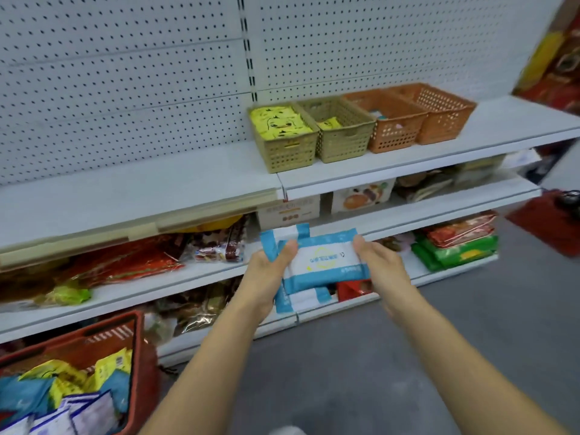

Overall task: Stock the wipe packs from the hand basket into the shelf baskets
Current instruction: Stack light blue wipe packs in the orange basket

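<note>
- head view: a person faces a store shelf with a stack of blue wipe packs (326, 262) held between both hands, in front of the lower shelves and well below the shelf baskets.
- the left hand (270, 271) has its grip clamped on the stack's left end, thumb on top. the right hand (379, 262) closes its grip on the right end, though blur softens the fingers.
- the red hand basket (135, 334) sits low at left, with yellow, blue and white packs in it. much of the stocking appears to remain.
- four baskets line the upper shelf (188, 183). the left olive basket (288, 155) is full of yellow packs (279, 124). the second olive basket (342, 149) holds a few.
- the near orange basket (392, 136) and the far orange basket (445, 124) look almost empty.
- the step in hand looks like the carry from hand basket to shelf.
- the next move likely calls for lifting the stack up and to the right, clearing an orange rim and lowering it flat, both ends pressed so no pack slips.
</note>
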{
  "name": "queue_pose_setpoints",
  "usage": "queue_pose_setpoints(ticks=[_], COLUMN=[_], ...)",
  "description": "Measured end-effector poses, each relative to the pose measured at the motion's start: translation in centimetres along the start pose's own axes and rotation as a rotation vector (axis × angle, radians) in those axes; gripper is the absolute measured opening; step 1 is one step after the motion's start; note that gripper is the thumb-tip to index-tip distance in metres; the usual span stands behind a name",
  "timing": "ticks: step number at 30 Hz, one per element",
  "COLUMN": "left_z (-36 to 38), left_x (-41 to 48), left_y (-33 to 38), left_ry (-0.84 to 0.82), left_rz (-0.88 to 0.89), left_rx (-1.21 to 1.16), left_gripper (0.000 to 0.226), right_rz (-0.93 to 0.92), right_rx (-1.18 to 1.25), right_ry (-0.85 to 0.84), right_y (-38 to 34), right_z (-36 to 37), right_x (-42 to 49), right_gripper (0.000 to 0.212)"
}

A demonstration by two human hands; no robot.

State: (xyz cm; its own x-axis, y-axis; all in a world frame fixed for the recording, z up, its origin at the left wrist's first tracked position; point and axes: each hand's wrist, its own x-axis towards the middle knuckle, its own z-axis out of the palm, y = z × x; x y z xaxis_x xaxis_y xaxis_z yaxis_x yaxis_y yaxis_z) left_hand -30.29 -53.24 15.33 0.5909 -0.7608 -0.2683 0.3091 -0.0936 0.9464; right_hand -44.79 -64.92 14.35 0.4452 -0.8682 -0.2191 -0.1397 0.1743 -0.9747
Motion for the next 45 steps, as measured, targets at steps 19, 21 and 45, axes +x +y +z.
queue_pose_setpoints(ticks=[19,21,45], left_z=[18.6,20.4,26.6], left_x=[25.5,28.4,52.4], left_y=[8.6,10.1,17.6], left_ry=[0.001,0.008,0.378], left_rz=[0.076,0.083,0.084], left_rx=[0.105,0.067,-0.369], left_gripper=[0.027,0.028,0.024], right_rz=[-0.003,-0.031,0.042], right_rx=[0.11,0.121,-0.126], right_ry=[-0.182,-0.157,-0.062], right_y=[-10.8,-12.3,-19.4], right_z=[-12.3,-13.0,-11.3], right_x=[26.8,29.9,65.9], right_gripper=[0.024,0.022,0.016])
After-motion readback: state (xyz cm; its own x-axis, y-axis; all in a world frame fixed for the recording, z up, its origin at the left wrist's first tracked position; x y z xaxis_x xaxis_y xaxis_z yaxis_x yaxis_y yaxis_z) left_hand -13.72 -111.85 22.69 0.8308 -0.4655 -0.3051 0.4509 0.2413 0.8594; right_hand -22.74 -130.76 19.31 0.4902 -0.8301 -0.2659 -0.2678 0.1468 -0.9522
